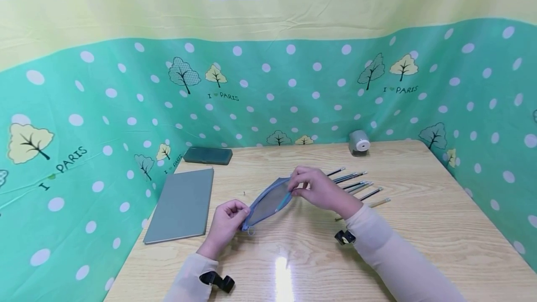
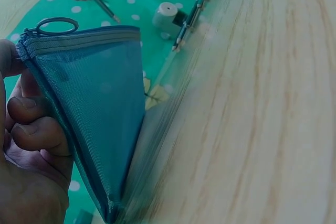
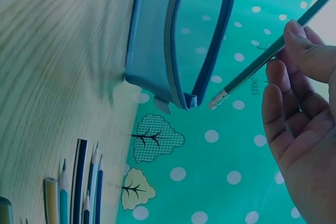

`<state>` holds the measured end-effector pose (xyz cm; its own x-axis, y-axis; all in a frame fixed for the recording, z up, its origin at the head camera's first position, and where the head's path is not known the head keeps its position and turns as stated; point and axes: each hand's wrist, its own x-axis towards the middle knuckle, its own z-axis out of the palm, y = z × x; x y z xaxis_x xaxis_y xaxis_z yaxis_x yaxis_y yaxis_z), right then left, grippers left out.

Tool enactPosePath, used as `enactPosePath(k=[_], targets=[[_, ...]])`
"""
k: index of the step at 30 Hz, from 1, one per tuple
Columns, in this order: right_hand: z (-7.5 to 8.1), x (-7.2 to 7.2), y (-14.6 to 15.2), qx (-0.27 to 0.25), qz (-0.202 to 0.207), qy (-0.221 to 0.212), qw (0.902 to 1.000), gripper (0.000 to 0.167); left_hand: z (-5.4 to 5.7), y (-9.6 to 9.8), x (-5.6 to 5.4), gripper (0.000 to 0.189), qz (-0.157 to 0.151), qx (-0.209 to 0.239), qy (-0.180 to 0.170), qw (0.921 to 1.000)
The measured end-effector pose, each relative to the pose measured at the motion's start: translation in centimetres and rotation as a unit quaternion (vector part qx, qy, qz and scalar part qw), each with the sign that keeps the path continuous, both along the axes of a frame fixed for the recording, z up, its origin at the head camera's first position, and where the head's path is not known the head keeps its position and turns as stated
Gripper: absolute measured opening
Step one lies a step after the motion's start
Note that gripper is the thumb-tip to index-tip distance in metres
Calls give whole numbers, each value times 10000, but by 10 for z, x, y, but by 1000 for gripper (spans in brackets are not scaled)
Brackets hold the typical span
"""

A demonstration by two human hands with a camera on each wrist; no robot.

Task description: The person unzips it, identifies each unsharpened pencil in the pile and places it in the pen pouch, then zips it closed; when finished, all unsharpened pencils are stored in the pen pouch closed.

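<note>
My left hand (image 1: 228, 223) pinches one end of a blue mesh zip pouch (image 2: 94, 98), beside the ring on its zipper pull (image 2: 56, 26). The pouch's zipper is undone and its mouth gapes in the right wrist view. Between the thumb and fingers of my right hand (image 1: 316, 189) is a teal pencil (image 3: 257, 66), held slanted with its eraser end toward the pouch. In the head view this pencil overlaps the pouch's mouth. Close by the right hand, several loose pencils (image 1: 371, 194) lie on the wooden table (image 1: 419, 246).
A grey notebook (image 1: 180, 204) lies at the table's left side, with a dark green case (image 1: 208, 155) behind it. At the back right stands a small grey and white device (image 1: 359, 143), resembling a pencil sharpener. A patterned green cloth (image 1: 293, 106) hangs around the table.
</note>
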<state>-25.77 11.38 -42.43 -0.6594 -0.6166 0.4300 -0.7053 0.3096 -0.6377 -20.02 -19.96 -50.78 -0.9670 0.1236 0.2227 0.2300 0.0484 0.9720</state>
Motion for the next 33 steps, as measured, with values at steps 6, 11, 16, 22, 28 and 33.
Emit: enactPosePath(k=[6,11,16,22,28,33], targets=[[-3,0,-3,81,-23,-87,9999,21,-1,0,0,10,16,-48,-40,10000],[-8,-2,-5,179,-31,-185,9997,22,-1,0,-1,11,22,-70,-23,10000],[-13,-4,-7,186,-35,-209,9996,26,-1,0,0,11,-7,-59,-28,10000],[-19,-6,-10,161,5,-207,9997,24,-1,0,0,12,-45,-67,-19,10000],[-24,-9,-11,169,-30,-270,9995,25,0,0,1,12,-6,-95,-76,9999],[-26,-10,-13,155,13,-188,9997,20,1,1,2,12,27,-158,-131,9998]])
